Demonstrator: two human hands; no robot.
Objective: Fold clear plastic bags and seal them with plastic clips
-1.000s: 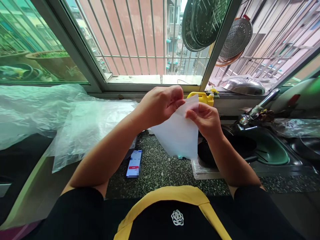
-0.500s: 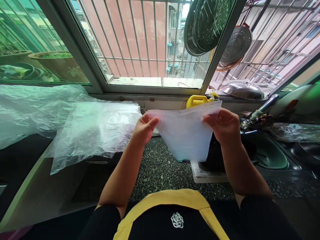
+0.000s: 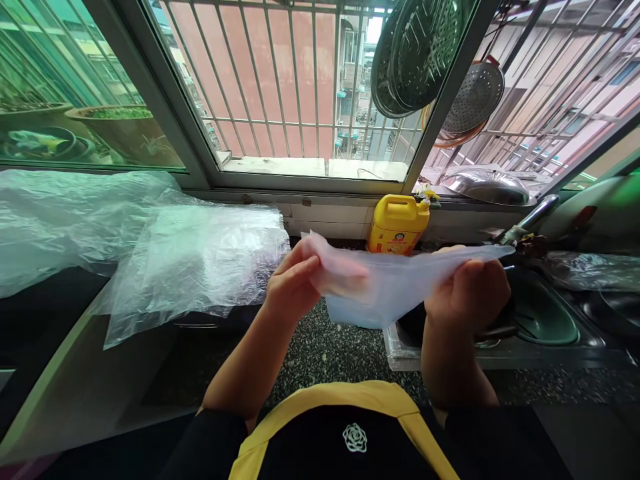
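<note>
A translucent whitish plastic bag is stretched between my two hands above the speckled dark countertop. My left hand pinches its left top corner, and some of its fingers show blurred through the plastic. My right hand is closed around the right side, with a pointed end of the bag sticking out beyond it. The bag's lower part hangs tilted over the counter. Just behind it stands a yellow plastic jug with a handle and label.
Crumpled clear plastic sheeting covers the left side. To the right are a sink with a green basin and a faucet. A plastic-wrapped flat edge lies beneath the bag. Perforated pans hang outside the barred window.
The bag has been lowered and tilted, revealing the yellow jug. My right hand has moved down and right and turned over; my left hand has dropped slightly.
</note>
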